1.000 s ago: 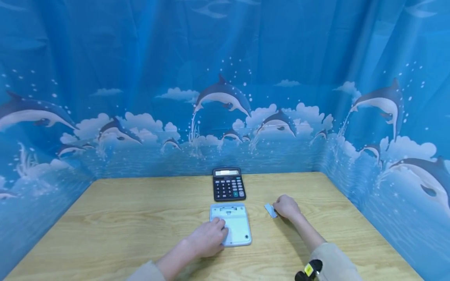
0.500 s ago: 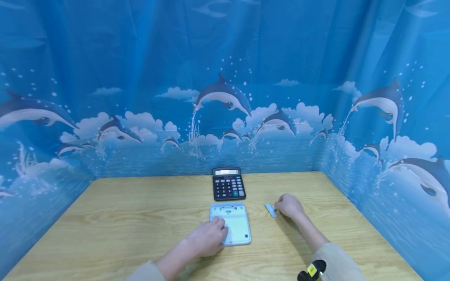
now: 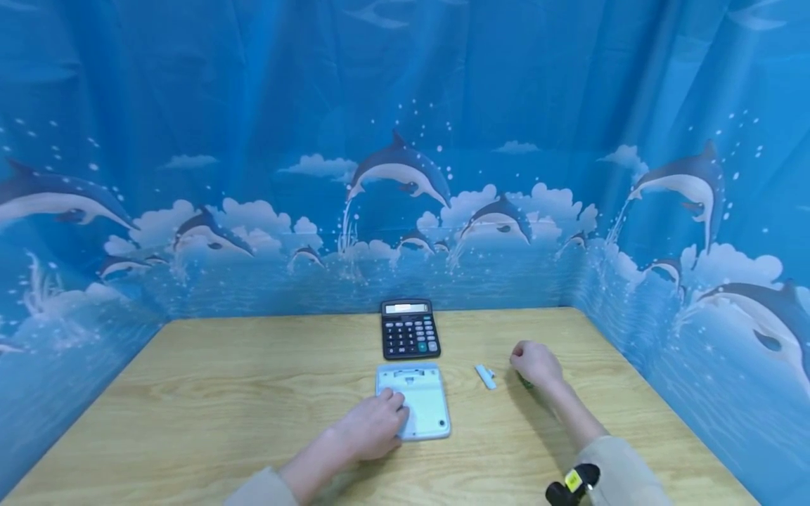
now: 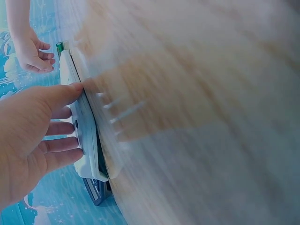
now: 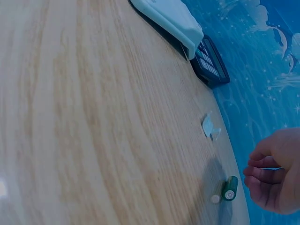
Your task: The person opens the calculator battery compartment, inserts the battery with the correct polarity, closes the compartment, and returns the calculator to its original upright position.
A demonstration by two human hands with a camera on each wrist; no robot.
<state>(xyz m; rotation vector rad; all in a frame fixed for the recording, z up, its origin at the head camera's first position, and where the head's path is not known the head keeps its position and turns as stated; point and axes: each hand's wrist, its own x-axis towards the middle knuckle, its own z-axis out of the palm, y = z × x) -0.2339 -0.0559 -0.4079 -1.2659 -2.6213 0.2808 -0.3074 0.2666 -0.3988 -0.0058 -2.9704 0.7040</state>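
**While the left hand (image 3: 372, 425) grips a pale blue device (image 3: 427, 411), the right hand (image 3: 536, 363) hangs loose above a green battery (image 5: 229, 188)**

Where the person's left hand meets the device, the fingers lie on its upturned back and the thumb presses at its edge, grasping it along the left side. The device rests flat on a wood-grain table (image 3: 221, 400), in the middle of the work area. Near its far edge is an uncovered recess (image 3: 410, 375); what lies inside is too small to make out. A dark round foot (image 3: 442, 423) shows at the near right corner.

To the right, between the device and the right hand, a small blue cover (image 3: 485, 377) with a projecting tab lies well apart from the recess. The right hand is released, its fingers loosely curled and holding nothing. Below it the green battery lies on its side, silver end showing, apart from the fingertips; just beside it is a small pale round thing (image 5: 215, 198) that cannot be identified.

Just beyond the device sits a black calculator (image 3: 410, 329), keys up, its display toward the backdrop (image 3: 304, 105) of leaping dolphins and clouds. Near the right cuff is a black item (image 3: 572, 485) with a yellow label.
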